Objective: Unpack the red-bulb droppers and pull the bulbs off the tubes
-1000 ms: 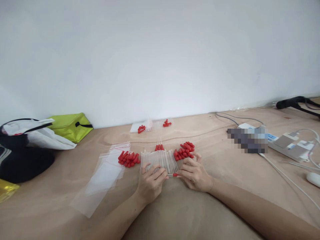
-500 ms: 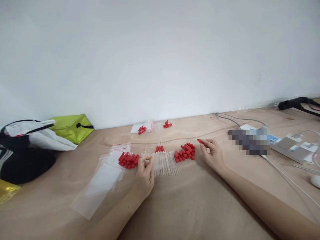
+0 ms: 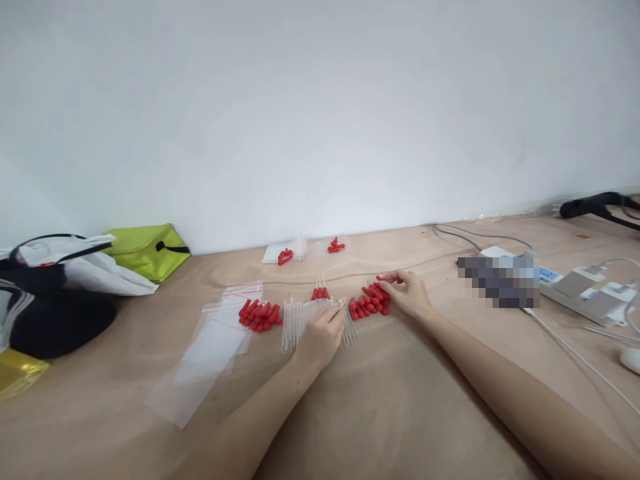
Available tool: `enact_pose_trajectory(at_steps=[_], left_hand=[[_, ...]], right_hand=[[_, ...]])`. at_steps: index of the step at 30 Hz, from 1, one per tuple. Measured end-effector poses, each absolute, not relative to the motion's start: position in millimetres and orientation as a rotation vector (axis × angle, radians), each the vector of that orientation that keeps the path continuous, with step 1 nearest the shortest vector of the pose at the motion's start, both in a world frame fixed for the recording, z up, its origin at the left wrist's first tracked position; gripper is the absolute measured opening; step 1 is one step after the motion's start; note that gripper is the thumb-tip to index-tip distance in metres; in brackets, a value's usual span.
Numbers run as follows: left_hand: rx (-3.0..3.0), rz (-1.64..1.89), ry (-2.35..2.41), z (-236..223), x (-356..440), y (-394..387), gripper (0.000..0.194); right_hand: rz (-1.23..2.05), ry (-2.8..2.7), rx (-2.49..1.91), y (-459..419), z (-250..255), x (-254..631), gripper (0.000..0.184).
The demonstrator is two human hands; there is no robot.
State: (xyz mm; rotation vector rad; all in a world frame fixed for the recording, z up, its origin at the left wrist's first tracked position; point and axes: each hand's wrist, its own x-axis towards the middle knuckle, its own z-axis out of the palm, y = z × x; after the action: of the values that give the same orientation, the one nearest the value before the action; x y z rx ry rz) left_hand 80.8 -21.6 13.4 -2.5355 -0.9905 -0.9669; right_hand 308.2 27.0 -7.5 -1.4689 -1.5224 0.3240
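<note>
My left hand (image 3: 320, 337) is closed above a row of clear glass dropper tubes (image 3: 296, 327), fingertips pinched at the row's right part on what looks like one tube's end. Most of that tube is hidden by the hand. With thumb and fingers my right hand (image 3: 410, 293) pinches a red rubber dropper bulb (image 3: 379, 279), right at the edge of the right pile of red bulbs (image 3: 367, 303). Another pile of red bulbs (image 3: 260, 315) lies left of the tubes. Behind the row are several droppers (image 3: 321, 293) with red bulbs fitted on their tubes.
Clear zip bags (image 3: 210, 347) lie at left. Near the wall are bags with red bulbs (image 3: 285, 256) and more bulbs (image 3: 336, 245). A green bag (image 3: 147, 252) and dark cap (image 3: 60, 323) stand far left; a power strip (image 3: 550, 277) with cables is at right.
My left hand has moved right along the row of tubes, uncovering its left end. My right hand has come left to the right pile, still pinching a red bulb.
</note>
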Motion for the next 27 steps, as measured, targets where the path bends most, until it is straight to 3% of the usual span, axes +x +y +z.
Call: enact_pose_trajectory(at_steps=[7,14,27], left_hand=[[-2.645,-0.941,-1.046,12.1,86.3,-28.2,0.013],[-2.615,-1.099,-1.012,10.2,79.9,-34.8,0.027],[-2.626,-1.007,-0.996,18.1,40.5,-58.7,0.018]], right_hand=[[0.200,-1.667,-1.504,21.2,-4.0,306.5,0.026],[0.196,-1.634,-1.522,18.0,-7.1,305.7,0.034],[-0.094,-1.626,-1.452,8.1,-2.0,297.7,0.025]])
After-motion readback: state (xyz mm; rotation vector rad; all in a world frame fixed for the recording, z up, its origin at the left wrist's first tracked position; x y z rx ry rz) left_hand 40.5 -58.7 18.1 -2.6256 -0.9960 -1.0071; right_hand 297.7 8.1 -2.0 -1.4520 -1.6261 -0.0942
